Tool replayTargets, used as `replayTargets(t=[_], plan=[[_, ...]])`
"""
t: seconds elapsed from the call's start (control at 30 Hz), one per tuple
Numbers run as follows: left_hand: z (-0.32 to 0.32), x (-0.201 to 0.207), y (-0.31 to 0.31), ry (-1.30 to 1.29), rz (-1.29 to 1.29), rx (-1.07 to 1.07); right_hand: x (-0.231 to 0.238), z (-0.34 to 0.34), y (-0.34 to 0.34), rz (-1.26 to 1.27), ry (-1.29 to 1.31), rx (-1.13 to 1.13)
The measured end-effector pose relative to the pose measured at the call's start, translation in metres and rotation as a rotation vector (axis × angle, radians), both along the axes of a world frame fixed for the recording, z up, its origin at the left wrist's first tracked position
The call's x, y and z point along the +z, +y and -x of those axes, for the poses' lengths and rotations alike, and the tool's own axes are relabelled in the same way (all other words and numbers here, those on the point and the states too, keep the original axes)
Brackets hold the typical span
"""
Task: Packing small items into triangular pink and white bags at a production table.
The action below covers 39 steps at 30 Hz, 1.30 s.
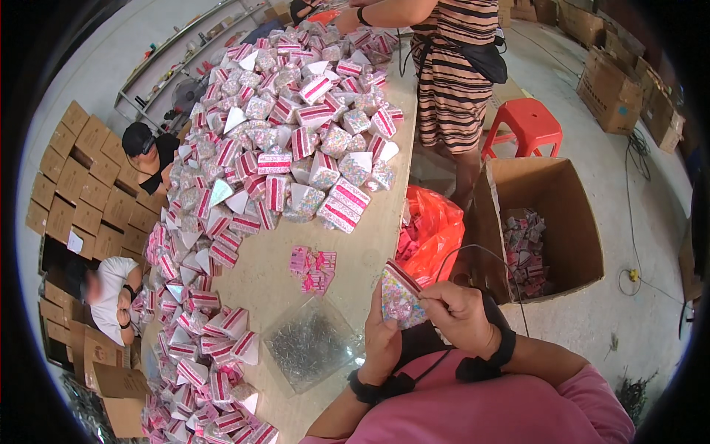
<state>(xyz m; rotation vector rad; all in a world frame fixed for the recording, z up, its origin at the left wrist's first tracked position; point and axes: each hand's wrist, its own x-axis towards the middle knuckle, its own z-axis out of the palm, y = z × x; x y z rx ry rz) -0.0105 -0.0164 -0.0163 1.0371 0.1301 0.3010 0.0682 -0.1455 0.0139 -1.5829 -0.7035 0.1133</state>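
A wedge-shaped toy cake slice (403, 305), with coloured sprinkles on its face and a dark red and white striped edge, is held up in front of my body. My left hand (382, 339) grips it from the left, thumb along its side. At its right edge, the thumb and fingers of my right hand (464, 314) are pinched together; whatever may be between them is too small to make out. Left of my hands, a clear shallow tray (287, 325) of thin shiny pieces lies on the table (255, 285). Pink printed cards (313, 269) lie beyond the tray.
A large heap of similar cake slices (296, 122) covers the table's far and left parts. To the right are a red plastic bag (441, 214), an open carton (569, 214) holding pink pieces, and a red stool (526, 124). Other people stand or sit around the table.
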Motion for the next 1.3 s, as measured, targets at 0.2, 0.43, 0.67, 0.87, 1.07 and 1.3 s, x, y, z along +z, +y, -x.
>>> replayTargets(t=[0.2, 0.43, 0.67, 0.87, 1.07, 1.3], plan=[[-0.001, 0.0, 0.002, -0.013, -0.003, -0.005, 0.001, 0.002, 0.001, -0.003, 0.011, 0.011], [-0.001, -0.002, 0.006, -0.024, -0.045, -0.036, -0.001, 0.0, 0.001, 0.004, 0.003, -0.003], [-0.003, 0.013, 0.003, 0.074, -0.023, -0.022, 0.003, -0.007, -0.003, 0.052, 0.112, 0.047], [-0.004, 0.018, 0.012, 0.125, -0.04, -0.129, 0.002, -0.014, -0.008, 0.008, 0.076, 0.056], [-0.007, 0.015, -0.002, 0.148, -0.095, -0.149, 0.003, -0.025, -0.013, 0.024, 0.074, -0.004], [-0.017, 0.02, -0.007, 0.057, -0.202, 0.11, 0.012, -0.025, -0.024, 0.038, 0.014, -0.013]])
